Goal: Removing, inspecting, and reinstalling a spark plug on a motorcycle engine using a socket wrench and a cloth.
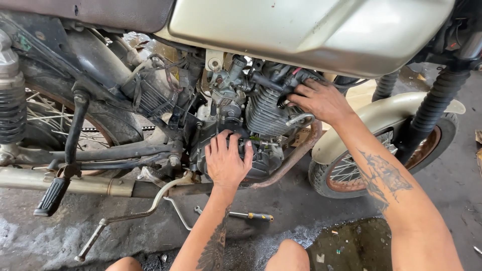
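- The engine [251, 125] sits low in the middle of the motorcycle frame, under the pale cream fuel tank [311, 30] and just above the grey concrete floor [452, 180].
- The left hand [227, 159] lies flat on the dark engine side cover [261, 160], fingers spread and pressed to the metal, gripping nothing.
- The right hand [321, 100] reaches in higher up, at the finned cylinder [263, 115]; its fingers curl into the gap by the cylinder head, and I cannot tell whether they hold anything there.
- A rusty exhaust pipe [296, 150] curves down from the cylinder, passing between the two hands and beside the side cover.
- Hoses and cables crowd the carburettor [226, 80] to the left of the cylinder, close above the left hand.
- A bent kick-start lever [135, 213] hangs down left of the left forearm, and a folded footpeg [52, 195] sticks out further left, under the black rear shock [11, 105].
- On the floor under the engine lies a screwdriver [248, 216] with a yellow and black handle, between the person's forearms.
- The front wheel [351, 170] with its cream mudguard [381, 118] stands to the right, behind the tattooed right forearm.
- A dark wet patch [351, 246] spreads on the floor near the knees.
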